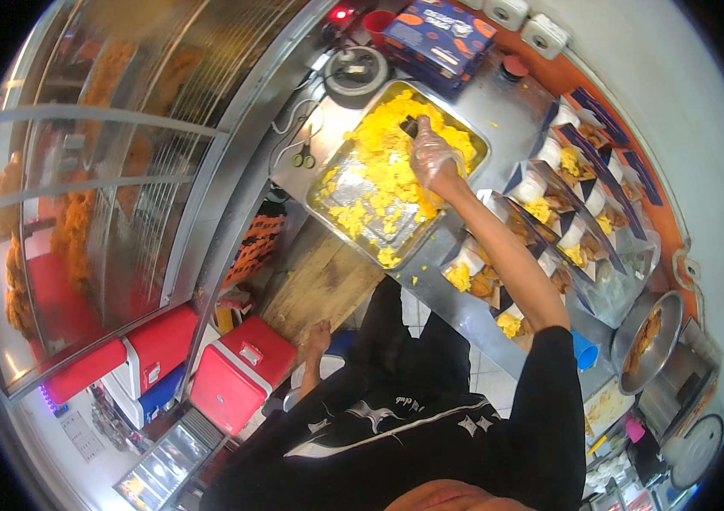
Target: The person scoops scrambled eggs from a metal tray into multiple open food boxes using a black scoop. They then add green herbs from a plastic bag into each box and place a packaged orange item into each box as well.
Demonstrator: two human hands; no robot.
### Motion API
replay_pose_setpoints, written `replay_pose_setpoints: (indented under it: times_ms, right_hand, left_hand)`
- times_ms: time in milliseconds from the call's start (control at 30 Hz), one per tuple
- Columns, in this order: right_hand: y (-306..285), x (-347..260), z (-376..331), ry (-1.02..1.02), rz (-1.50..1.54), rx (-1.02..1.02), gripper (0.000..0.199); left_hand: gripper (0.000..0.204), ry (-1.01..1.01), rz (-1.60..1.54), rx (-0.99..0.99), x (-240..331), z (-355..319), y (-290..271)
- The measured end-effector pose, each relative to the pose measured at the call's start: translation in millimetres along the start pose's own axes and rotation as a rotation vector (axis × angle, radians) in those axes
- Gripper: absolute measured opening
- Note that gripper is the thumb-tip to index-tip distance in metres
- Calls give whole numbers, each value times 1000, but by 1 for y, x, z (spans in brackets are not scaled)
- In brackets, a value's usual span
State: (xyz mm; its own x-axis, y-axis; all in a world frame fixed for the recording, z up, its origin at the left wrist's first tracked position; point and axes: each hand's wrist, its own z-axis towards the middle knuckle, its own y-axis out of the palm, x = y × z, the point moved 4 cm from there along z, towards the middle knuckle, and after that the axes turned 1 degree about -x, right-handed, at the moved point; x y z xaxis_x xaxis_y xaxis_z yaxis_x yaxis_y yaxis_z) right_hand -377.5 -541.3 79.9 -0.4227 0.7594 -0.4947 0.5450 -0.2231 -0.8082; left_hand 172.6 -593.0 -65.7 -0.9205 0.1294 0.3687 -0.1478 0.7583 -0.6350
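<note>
My right hand point(434, 160), in a clear plastic glove, is closed round a black-handled utensil point(410, 128) over a metal tray point(321, 210). Its working end is hidden, so I cannot tell the kind. Crumbly yellow food like scrambled egg point(374, 140) is heaped on the tray's far side and thinly scattered nearer. To the right, under and past my forearm, stand several open paper boxes point(568, 217) holding yellow food, browned pieces and white lidded cups. My bare left hand point(317, 337) is low at my side, by the wooden board point(323, 281); its fingers are too obscured to read.
Green-handled scissors point(303, 157) and a round appliance point(356, 75) lie left of the tray. A blue printed carton point(440, 38) stands behind. At right are a steel bowl point(666, 315) and a blue cup point(584, 351). A red cooler point(238, 375) and glass display case point(115, 170) flank the left.
</note>
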Motion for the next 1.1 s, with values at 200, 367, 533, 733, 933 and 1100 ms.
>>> replay_pose_setpoints:
  times_ms: [200, 367, 533, 733, 933, 1100]
  right_hand:
    - [60, -16, 35, -32, -513, 40, 60]
    - [68, -4, 39, -256, -526, 246, 40]
    - [46, 5, 41, -141, -522, 217, 42]
    - [28, 16, 45, 98, 35, 79, 82]
    - [10, 26, 14, 236, 755, -215, 75]
    - [-14, 21, -13, 249, 1443, -517, 37]
  left_hand:
    - [45, 16, -17, 103, -66, -8, -7]
    - [49, -47, -102, 105, -108, -22, 11]
    - [47, -115, -151, 29, -123, -17, 18]
    - [42, -146, -156, -1, -129, 4, 10]
    - [29, -152, -201, -122, -123, 37, 8]
    - [35, 158, -288, -172, -101, 42, 5]
